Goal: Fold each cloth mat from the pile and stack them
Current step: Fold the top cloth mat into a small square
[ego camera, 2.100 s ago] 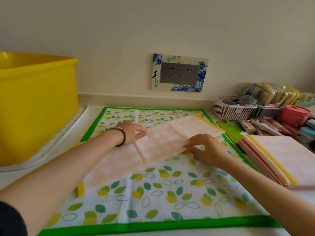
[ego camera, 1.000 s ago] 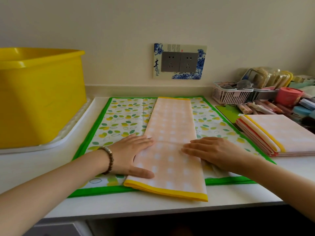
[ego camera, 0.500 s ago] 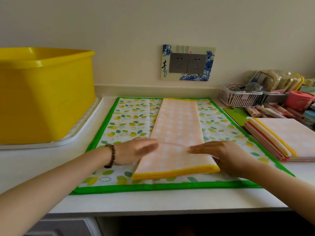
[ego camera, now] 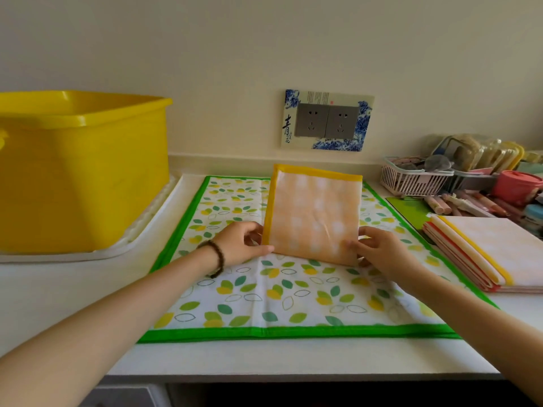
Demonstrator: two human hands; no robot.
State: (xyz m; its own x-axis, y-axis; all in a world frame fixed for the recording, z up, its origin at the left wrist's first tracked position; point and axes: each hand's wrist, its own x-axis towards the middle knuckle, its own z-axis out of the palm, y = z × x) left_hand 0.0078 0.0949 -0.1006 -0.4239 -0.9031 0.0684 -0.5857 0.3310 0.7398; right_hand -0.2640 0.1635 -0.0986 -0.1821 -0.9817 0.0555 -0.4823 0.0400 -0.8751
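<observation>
- Now the left hand (ego camera: 241, 245) pinches the lower left corner of the mat (ego camera: 314, 215), thumb in front and fingers behind; half a second ago it lay flat on the cloth
- Mat: a long flat strip half a second ago, now a folded square held upright over the leaf mat (ego camera: 293, 304), with its yellow border along the top and left; whether its lower edge touches the leaf mat cannot be told
- Right hand (ego camera: 379, 251) pinches the lower right corner, thumb in front
- Reading: the folding of this mat looks finished, and what remains is to carry it to the stack (ego camera: 484, 251)
- Tub (ego camera: 82, 171), far left on a white tray (ego camera: 141, 233), well apart from both hands; its contents are hidden
- Leaf mat lies spread and unfolded under the work, likely the next to be folded
- Stack at right, just beside the leaf mat's edge; the way to it looks free
- Basket (ego camera: 411, 180), pens (ego camera: 464, 204) and pot (ego camera: 514, 186) crowd the stack's far side and could be knocked by a wide swing
</observation>
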